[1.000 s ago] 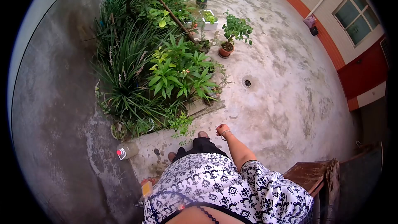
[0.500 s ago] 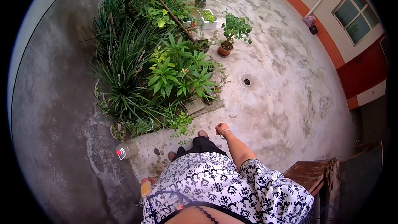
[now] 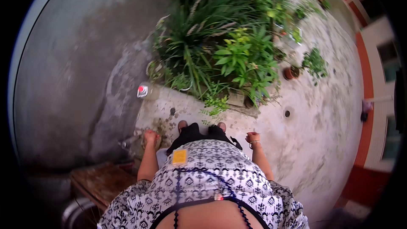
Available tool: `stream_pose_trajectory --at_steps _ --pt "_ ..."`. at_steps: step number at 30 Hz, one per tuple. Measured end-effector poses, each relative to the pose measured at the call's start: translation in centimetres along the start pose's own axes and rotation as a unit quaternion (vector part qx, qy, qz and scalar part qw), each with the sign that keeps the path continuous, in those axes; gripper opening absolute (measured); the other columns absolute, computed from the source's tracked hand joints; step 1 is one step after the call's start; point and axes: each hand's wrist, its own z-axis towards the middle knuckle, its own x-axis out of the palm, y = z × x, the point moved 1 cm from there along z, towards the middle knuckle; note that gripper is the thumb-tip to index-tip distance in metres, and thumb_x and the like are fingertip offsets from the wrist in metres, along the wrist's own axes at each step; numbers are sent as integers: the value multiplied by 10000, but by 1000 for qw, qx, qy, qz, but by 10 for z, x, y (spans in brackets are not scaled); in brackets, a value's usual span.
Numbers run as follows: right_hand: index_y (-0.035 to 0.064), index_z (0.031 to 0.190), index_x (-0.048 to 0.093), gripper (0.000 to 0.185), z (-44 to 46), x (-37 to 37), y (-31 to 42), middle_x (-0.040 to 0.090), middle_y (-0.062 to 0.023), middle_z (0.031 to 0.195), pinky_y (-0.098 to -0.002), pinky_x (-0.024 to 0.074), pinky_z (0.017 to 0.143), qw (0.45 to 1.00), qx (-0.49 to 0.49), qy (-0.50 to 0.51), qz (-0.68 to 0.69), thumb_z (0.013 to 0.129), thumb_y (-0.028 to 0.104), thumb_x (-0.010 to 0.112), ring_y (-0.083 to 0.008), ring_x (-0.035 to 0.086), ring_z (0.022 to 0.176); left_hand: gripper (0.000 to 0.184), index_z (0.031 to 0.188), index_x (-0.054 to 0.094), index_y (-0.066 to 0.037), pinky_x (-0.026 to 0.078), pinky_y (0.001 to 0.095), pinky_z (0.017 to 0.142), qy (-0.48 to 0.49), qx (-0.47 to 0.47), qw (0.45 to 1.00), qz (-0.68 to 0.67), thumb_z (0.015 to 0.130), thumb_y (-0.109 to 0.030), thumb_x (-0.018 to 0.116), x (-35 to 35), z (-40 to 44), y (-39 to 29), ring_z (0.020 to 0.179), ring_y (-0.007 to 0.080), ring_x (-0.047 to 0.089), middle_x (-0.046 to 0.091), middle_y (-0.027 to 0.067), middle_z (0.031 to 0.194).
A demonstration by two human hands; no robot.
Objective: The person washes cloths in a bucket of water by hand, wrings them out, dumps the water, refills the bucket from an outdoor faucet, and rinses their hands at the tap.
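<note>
My left hand [image 3: 151, 136] hangs low beside my body, its fingers curled in, and nothing shows in it. Closest to it is a metal tap [image 3: 123, 144], apart from the hand. My right hand [image 3: 253, 138] is on the other side of my body in a loose fist, also with nothing visible in it. A bracelet [image 3: 254, 143] circles that wrist. Ahead of my left hand a clear plastic bottle [image 3: 150, 92] with a red cap lies on the concrete. A yellow card [image 3: 179, 157] in a clear holder hangs on my patterned top.
A planted bed [image 3: 207, 51] with long grass and leafy shrubs lies ahead, edged by concrete. A potted plant [image 3: 291, 73] and a floor drain [image 3: 287, 113] are to the right. Behind on the left stands a wooden table [image 3: 101, 182]. A building [image 3: 383, 114] is at far right.
The view has turned left, so the plants and bottle sit farther right and higher. My left hand, mostly hidden before, now shows forward of my body. The card hangs nearer the middle.
</note>
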Motion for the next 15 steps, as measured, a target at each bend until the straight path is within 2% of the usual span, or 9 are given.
stream_pose_trajectory --at_steps 1,2,4,5,7,8,9,10,15 --pt "-11 713 528 89 2 -4 2 510 -91 556 -285 446 400 1000 1 16 2 652 47 555 -172 495 440 184 626 390 -61 391 276 286 0 3 998 -58 574 107 443 -1 -10 1 358 177 464 419 62 512" --pt "-19 715 527 85 7 -10 4 505 -96 547 -282 439 393 1000 -1 24 -3 657 37 551 -170 482 424 194 609 373 -64 374 274 278 -21 -16 999 -35 564 113 441 2 -34 -9 357 179 467 417 60 503" --pt "-28 734 523 114 13 -18 14 521 -103 569 -281 457 393 998 9 31 -50 663 58 544 -176 498 425 188 585 366 -63 347 258 276 -65 -40 997 -23 578 116 423 -3 -35 25 373 179 484 436 73 496" --pt "-26 732 525 115 18 -22 21 518 -100 558 -273 447 379 996 5 54 -68 658 58 550 -170 490 412 186 579 373 -57 365 264 289 -72 -63 992 -88 571 117 439 -3 -51 32 371 177 485 451 80 502" --pt "-19 728 528 105 25 -22 41 514 -94 547 -266 435 365 990 -10 47 -136 659 55 553 -162 474 393 187 618 388 -57 395 274 307 -116 -92 983 -106 571 110 457 -7 -71 66 389 186 506 466 82 512" --pt "-16 728 528 102 35 -23 51 512 -90 544 -260 431 360 988 -11 63 -139 659 54 556 -155 467 386 172 628 382 -68 398 287 310 -139 -124 981 -62 600 89 448 -4 -87 74 397 206 514 466 91 511" --pt "-13 728 528 100 39 -19 62 510 -87 541 -254 427 355 987 -11 77 -141 660 54 558 -149 460 379 159 638 377 -78 401 300 313 -157 -158 975 -18 628 68 438 -2 -100 83 404 227 523 466 99 510" --pt "-10 731 528 101 44 -14 76 508 -86 539 -241 421 349 983 -15 70 -169 662 55 561 -139 453 373 159 638 377 -78 401 300 313 -172 -172 970 -30 628 68 438 -2 -110 99 404 227 523 466 99 510" --pt "-13 744 527 121 70 34 129 513 -81 545 -234 436 357 938 -67 168 -295 682 88 552 -137 473 382 89 697 400 -66 427 312 339 -220 -250 936 -111 676 9 444 8 -170 174 434 232 542 493 112 563"
